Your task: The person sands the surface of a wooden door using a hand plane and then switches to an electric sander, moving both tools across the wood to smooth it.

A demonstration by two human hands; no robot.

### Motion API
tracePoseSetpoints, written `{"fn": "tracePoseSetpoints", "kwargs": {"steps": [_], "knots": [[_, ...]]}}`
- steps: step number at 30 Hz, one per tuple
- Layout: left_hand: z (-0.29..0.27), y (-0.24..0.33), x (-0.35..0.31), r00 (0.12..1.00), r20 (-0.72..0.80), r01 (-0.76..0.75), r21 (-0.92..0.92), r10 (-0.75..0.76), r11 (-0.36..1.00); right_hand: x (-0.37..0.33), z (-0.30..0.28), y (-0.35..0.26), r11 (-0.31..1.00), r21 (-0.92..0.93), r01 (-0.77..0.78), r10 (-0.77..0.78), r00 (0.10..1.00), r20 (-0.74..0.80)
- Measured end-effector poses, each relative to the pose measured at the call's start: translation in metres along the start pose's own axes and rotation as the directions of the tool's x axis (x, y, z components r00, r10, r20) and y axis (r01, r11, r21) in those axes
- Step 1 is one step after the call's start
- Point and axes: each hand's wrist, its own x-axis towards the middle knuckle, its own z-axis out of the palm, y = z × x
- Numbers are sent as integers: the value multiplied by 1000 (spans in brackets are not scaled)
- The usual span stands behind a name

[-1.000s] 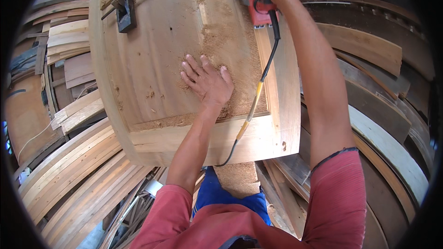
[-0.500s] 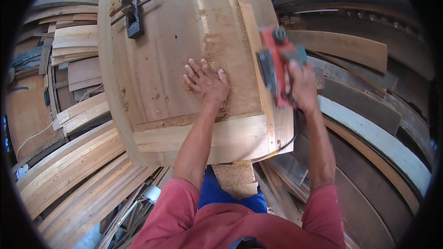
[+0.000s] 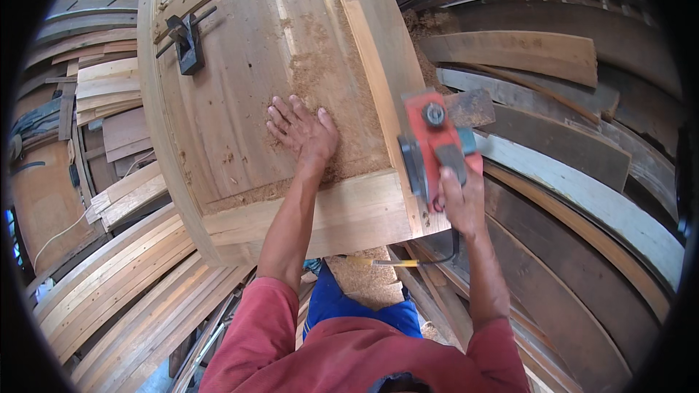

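A red electric planer (image 3: 426, 149) rests on the right-hand edge rail of a wooden door panel (image 3: 349, 211). Wrapped round its handle is my right hand (image 3: 464, 196). With fingers spread, my left hand (image 3: 304, 131) lies flat on the recessed middle of the panel, among brown shavings (image 3: 342, 76). A dark wooden hand plane (image 3: 189, 47) with a crossbar handle sits near the panel's far left side, untouched. The planer's black cord, with a yellow band (image 3: 397, 263), hangs below the near right corner.
Long light planks (image 3: 116, 276) are stacked to the left of the panel. On the right, dark boards (image 3: 568, 269) and a pale-painted board (image 3: 582, 185) lie close alongside. A white cable (image 3: 54, 225) runs over the wood at far left.
My right hand has drawn the planer back toward me along the right edge rail. My left hand stays flat on the panel. The whole view has shifted a little.
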Motion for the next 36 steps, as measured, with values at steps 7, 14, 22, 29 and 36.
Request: {"fn": "tracePoseSetpoints", "kwargs": {"steps": [7,14,22,29,36], "knots": [[3,-3,-2,998,-53,-12,32,13,999,142,35,-79,999,5,46,-46,999,-16],[-15,3,4,996,92,10,0,-10,1000,287,62,-133,982,109,154,-156,988,6],[-3,-12,0,1000,26,-9,-2,9,1000,174,46,-120,976,205,-78,66,996,66],[1,-12,4,997,-42,-68,-72,65,995,-30,-24,-24,984,168,-58,60,998,-3],[-17,-9,2,988,130,-86,29,81,996,-183,-47,36,886,427,-182,284,941,-187]]}}
